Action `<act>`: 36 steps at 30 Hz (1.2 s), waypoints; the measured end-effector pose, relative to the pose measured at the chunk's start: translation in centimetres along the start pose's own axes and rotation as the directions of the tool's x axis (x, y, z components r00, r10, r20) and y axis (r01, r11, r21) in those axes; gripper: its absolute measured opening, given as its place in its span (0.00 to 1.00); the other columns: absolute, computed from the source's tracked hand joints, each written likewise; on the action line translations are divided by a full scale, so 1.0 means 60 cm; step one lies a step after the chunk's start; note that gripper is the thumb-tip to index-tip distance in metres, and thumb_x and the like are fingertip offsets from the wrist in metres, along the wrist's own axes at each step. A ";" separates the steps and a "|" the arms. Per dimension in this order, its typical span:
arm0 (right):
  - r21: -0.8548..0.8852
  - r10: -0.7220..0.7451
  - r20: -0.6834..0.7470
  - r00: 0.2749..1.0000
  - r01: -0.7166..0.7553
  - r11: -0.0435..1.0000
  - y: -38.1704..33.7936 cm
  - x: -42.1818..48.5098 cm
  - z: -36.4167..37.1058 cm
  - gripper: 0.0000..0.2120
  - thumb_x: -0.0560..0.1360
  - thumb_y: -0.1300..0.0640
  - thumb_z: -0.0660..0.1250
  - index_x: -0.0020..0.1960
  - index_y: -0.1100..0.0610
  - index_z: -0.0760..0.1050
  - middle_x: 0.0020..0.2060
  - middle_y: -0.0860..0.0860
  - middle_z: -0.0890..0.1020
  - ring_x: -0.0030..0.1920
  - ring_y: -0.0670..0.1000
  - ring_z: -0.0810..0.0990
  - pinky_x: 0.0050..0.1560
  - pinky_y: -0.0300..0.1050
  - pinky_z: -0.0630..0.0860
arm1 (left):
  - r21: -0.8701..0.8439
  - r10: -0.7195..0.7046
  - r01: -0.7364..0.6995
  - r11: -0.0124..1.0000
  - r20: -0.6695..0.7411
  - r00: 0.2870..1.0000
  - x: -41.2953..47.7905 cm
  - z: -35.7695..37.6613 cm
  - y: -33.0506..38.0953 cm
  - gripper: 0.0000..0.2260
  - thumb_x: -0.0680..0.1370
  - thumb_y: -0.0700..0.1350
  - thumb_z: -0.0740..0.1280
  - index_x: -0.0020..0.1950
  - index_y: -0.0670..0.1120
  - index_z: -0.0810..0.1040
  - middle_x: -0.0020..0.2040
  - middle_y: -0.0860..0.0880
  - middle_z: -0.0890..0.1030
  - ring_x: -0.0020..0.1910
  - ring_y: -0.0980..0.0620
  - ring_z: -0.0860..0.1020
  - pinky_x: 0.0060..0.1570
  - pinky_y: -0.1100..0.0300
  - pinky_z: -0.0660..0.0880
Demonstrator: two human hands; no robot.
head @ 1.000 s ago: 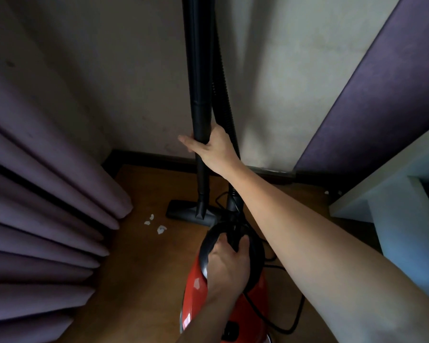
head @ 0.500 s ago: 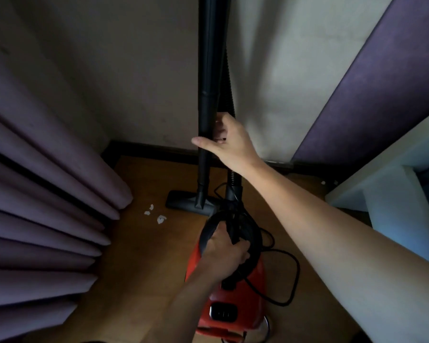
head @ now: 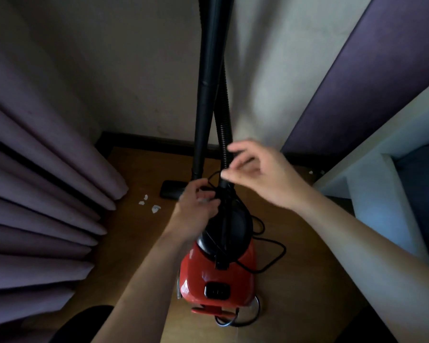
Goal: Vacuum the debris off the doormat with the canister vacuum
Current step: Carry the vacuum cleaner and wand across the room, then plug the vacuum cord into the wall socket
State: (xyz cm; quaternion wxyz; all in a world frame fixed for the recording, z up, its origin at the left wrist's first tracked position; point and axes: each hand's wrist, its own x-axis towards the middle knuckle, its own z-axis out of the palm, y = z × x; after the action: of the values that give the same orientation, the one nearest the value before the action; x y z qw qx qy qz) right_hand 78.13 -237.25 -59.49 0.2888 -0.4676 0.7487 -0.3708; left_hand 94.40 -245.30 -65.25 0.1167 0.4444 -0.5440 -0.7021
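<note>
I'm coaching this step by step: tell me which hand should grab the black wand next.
Right. The right hand is open beside the hose, just right of the upright wand. The left hand is lower, at the front of the red canister.

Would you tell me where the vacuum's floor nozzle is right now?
The floor nozzle lies on the wooden floor beyond the left hand, by the baseboard, right of the white scraps.

A single head-worn wide-angle camera looks steeply down from standing height at a brown wooden floor (head: 134, 243), facing a pale wall corner (head: 139, 70), close above a red plastic canister vacuum (head: 218, 273).
</note>
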 end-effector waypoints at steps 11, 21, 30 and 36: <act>-0.021 0.103 0.066 0.992 -0.102 0.995 0.038 -0.058 0.052 0.27 0.68 0.43 0.79 0.63 0.48 0.75 0.44 0.44 0.86 0.43 0.37 0.84 0.43 0.30 0.77 | -0.493 0.089 -0.137 0.859 -0.119 0.989 0.012 0.033 0.048 0.08 0.79 0.32 0.66 0.55 0.42 0.80 0.50 0.44 0.83 0.49 0.52 0.84 0.52 0.61 0.79; 0.030 0.109 0.171 0.979 -0.116 0.993 0.075 -0.057 -0.021 0.08 0.75 0.53 0.74 0.54 0.52 0.85 0.41 0.50 0.86 0.30 0.48 0.80 0.35 0.41 0.79 | -0.107 0.194 -0.199 0.974 -0.051 0.980 0.020 -0.002 0.050 0.09 0.81 0.54 0.65 0.59 0.55 0.78 0.58 0.54 0.83 0.59 0.56 0.80 0.63 0.55 0.73; -0.095 0.140 0.002 0.990 -0.139 0.986 0.127 -0.053 -0.125 0.03 0.79 0.55 0.69 0.49 0.50 0.82 0.29 0.39 0.81 0.29 0.40 0.76 0.35 0.35 0.71 | 0.560 0.220 -0.158 0.813 -0.046 0.974 0.037 -0.042 0.017 0.13 0.83 0.54 0.61 0.61 0.50 0.79 0.54 0.54 0.79 0.56 0.56 0.76 0.53 0.61 0.70; -0.090 -0.031 -0.281 0.959 0.006 0.996 0.085 -0.054 -0.186 0.12 0.73 0.42 0.72 0.54 0.45 0.82 0.38 0.49 0.85 0.38 0.55 0.83 0.41 0.55 0.80 | 0.506 0.319 -0.297 0.810 0.044 0.947 0.033 -0.034 0.037 0.07 0.81 0.49 0.66 0.57 0.52 0.81 0.50 0.54 0.83 0.53 0.58 0.80 0.51 0.62 0.76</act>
State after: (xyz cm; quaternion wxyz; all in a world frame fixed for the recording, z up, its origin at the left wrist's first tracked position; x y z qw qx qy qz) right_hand 68.23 -229.65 -57.22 0.1547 -0.4293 0.7935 -0.4027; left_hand 94.09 -248.80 -64.31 0.1196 0.3802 -0.7710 -0.4967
